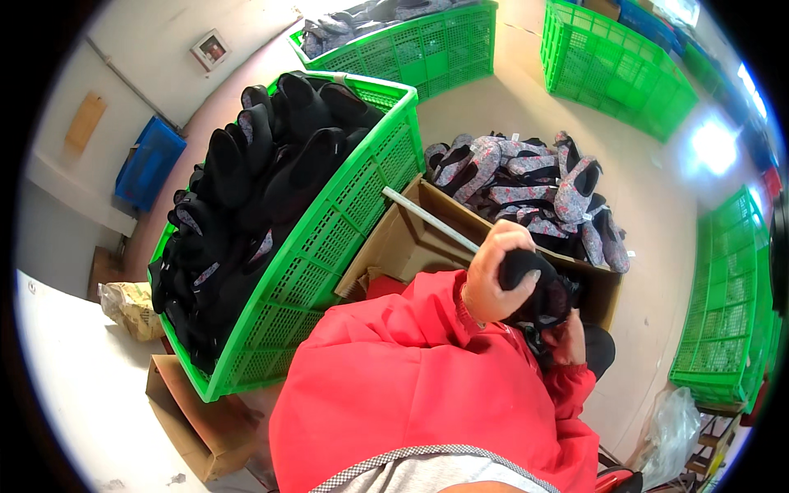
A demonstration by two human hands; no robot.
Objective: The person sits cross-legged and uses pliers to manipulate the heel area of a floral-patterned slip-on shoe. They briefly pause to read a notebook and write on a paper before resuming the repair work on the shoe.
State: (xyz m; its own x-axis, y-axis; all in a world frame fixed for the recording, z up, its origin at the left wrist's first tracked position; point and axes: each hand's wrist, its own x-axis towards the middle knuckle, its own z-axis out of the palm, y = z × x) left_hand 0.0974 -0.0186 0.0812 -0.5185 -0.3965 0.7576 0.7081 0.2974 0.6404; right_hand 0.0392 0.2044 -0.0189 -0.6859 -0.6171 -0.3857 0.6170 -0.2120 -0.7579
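Observation:
My left hand (497, 275) is closed around a black shoe (524, 267), its thumb pressed on the near side. Lower and to the right, my right hand (569, 338) holds the same shoe from below, its fingers partly hidden behind dark material. The shoe is above an open cardboard box (394, 238) in front of me. A pale rod (427, 216) slants over the box toward my left hand. Just beyond the box lies a heap of grey shoes with a reddish pattern (526, 168).
To the left stands a green plastic crate (316, 238) piled with black shoes (238, 181). More green crates stand at the back (427, 53), far right (608, 70) and right (719, 304). A smaller cardboard box (197, 427) is at lower left, a clear plastic bag (670, 435) at lower right.

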